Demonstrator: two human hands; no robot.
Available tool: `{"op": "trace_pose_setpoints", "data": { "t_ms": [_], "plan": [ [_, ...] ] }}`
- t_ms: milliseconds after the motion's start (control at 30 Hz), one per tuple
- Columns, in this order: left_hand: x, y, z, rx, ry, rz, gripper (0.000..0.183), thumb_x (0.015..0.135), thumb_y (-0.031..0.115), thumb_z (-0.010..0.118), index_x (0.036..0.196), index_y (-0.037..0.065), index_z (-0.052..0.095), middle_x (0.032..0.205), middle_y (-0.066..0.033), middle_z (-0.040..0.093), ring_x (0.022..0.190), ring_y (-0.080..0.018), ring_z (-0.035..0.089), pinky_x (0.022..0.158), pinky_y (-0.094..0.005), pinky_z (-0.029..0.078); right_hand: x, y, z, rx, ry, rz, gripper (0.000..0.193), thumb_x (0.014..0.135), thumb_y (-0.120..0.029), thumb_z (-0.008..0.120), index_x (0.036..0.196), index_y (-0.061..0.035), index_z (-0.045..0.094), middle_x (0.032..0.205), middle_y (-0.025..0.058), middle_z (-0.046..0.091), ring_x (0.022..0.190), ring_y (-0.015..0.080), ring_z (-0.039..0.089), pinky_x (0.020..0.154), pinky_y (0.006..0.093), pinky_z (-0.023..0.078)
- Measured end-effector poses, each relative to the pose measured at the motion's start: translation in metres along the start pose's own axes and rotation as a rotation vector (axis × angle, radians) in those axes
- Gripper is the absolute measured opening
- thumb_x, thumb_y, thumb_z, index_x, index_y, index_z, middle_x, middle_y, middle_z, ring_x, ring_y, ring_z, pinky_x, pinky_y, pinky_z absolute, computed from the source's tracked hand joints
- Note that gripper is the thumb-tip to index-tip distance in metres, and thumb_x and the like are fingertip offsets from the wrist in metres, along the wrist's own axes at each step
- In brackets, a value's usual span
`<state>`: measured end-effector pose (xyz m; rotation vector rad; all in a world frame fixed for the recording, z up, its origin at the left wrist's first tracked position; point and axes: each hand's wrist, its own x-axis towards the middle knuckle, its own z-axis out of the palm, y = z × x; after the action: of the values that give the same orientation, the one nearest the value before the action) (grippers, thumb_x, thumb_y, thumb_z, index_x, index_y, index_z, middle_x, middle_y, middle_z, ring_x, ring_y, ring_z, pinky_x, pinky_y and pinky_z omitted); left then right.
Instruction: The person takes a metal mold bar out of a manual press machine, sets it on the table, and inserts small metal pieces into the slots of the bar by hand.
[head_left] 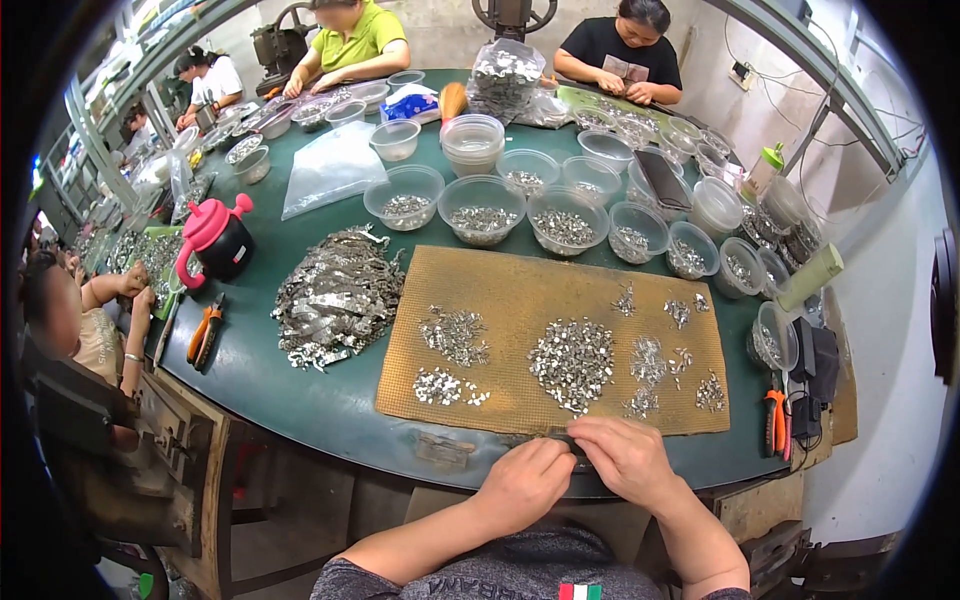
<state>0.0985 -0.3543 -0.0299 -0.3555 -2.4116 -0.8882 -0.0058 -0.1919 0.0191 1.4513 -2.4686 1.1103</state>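
Note:
My left hand (pixel 528 482) and my right hand (pixel 625 458) meet at the table's near edge, fingers closed and almost touching. Whatever they pinch is too small and hidden to name; a dark edge shows between the fingertips. Just beyond them lies a tan textured mat (pixel 500 340). On it, a large heap of small shiny metal pieces (pixel 571 365) sits closest to my hands. Smaller piles (pixel 453 335) of thin metal bits are at the mat's left, with more metal pieces (pixel 648 362) sorted at its right. Left of the mat rises a mound of metal strips (pixel 338 290).
Clear plastic bowls (pixel 482 208) of metal parts line the mat's far side. A pink-lidded black mug (pixel 220 240) and orange-handled pliers (pixel 205 333) stand left; more orange-handled pliers (pixel 775 420) lie right. A phone (pixel 662 178) rests on bowls. Other people work around the green table (pixel 300 395).

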Motion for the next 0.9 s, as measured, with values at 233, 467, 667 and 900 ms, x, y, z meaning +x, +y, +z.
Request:
{"op": "trace_pose_setpoints", "data": {
  "t_ms": [233, 467, 667, 900],
  "plan": [
    [-0.001, -0.013, -0.013, -0.088, -0.125, 0.01, 0.016, 0.085, 0.01, 0.077, 0.099, 0.006, 0.072, 0.102, -0.0058, 0.069, 0.089, -0.0241, 0.068, 0.076, -0.035, 0.057, 0.077, 0.013, 0.041, -0.024, -0.126, -0.094, 0.015, 0.094, -0.012, 0.071, 0.108, -0.007, 0.075, 0.103, 0.0103, 0.076, 0.09, 0.0313, 0.075, 0.076, 0.0404, 0.06],
    [-0.004, -0.019, -0.015, -0.247, -0.108, -0.052, 0.017, 0.089, 0.012, 0.077, 0.105, 0.006, 0.073, 0.105, -0.0067, 0.07, 0.094, -0.027, 0.069, 0.081, -0.0364, 0.057, 0.118, 0.031, 0.084, -0.2, -0.318, -0.084, 0.02, 0.097, -0.027, 0.069, 0.105, -0.0092, 0.072, 0.099, 0.0077, 0.069, 0.084, 0.0323, 0.072, 0.07, 0.0438, 0.057],
    [0.001, -0.036, -0.04, -0.241, -0.027, 0.008, 0.02, 0.087, 0.009, 0.079, 0.105, 0.003, 0.074, 0.102, -0.0099, 0.07, 0.096, -0.0305, 0.068, 0.084, -0.0389, 0.057, 0.123, 0.032, 0.092, -0.218, -0.271, -0.065, 0.014, 0.096, -0.023, 0.069, 0.099, -0.0096, 0.07, 0.095, 0.0093, 0.068, 0.082, 0.0324, 0.071, 0.07, 0.0451, 0.057],
    [0.025, -0.089, -0.087, 0.145, -0.008, -0.056, 0.023, 0.083, 0.007, 0.08, 0.105, 0.003, 0.074, 0.101, -0.0101, 0.069, 0.096, -0.0311, 0.066, 0.084, -0.04, 0.055, 0.1, 0.021, 0.046, -0.094, -0.224, 0.056, 0.014, 0.097, -0.019, 0.067, 0.104, -0.006, 0.067, 0.091, 0.0108, 0.074, 0.082, 0.032, 0.073, 0.071, 0.0405, 0.058]
  ]
}}
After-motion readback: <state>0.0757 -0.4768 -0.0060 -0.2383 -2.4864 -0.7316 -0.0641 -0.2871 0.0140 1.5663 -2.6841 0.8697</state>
